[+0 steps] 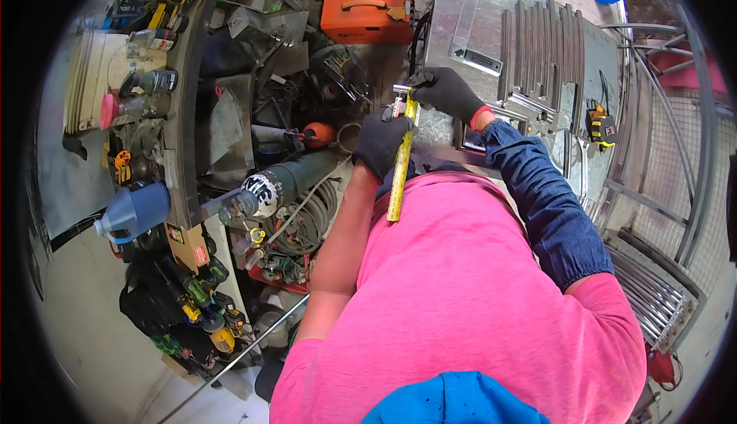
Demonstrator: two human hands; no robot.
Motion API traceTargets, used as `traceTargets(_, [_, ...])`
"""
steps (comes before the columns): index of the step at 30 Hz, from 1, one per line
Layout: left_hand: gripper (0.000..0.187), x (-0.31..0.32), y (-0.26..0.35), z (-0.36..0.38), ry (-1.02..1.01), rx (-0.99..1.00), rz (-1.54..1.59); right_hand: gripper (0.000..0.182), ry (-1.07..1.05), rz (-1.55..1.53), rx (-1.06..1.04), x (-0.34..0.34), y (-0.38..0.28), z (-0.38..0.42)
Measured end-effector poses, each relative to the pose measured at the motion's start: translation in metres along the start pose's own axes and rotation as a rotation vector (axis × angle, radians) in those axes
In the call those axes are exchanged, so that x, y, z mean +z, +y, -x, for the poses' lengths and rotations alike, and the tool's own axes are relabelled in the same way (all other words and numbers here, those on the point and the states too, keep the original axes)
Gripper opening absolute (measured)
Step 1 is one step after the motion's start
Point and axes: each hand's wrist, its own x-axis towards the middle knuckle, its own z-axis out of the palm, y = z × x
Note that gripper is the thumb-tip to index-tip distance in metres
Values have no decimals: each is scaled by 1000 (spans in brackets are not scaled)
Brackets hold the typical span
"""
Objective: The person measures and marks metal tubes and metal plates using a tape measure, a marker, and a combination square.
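My left hand (381, 141), in a dark glove, is closed around a small shiny metal piece (400, 91) whose T-shaped end sticks up past the fingers. Along that hand runs a yellow measuring tape blade (398, 182), hanging down toward the pink shirt. My right hand (447, 92), gloved too with a red cuff, has its fingers pinched at the blade's upper end, beside the metal piece. How much of the tape the left fingers also hold is hidden.
A metal worktable (461, 25) carries several dark metal bars (537, 48), a level (476, 60) and a yellow-black tape measure (601, 126). Leftward are an orange case (367, 19), a gas cylinder (295, 178), coiled hoses (311, 221) and a shelf with a blue jug (138, 209).
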Motion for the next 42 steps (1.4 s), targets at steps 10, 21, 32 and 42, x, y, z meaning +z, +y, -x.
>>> traceTargets(10, [14,1,2,2,19,-17,-26,20,91,26,-54,6,17,-5])
traceTargets(21, [14,17,7,10,120,-117,230,26,55,-29,-63,5,21,-5])
traceTargets(32, [15,17,-10,6,139,-51,170,25,96,143,-58,6,12,-3])
traceTargets(42, [18,19,-8,6,166,-60,196,27,64,210,-42,5,12,-5])
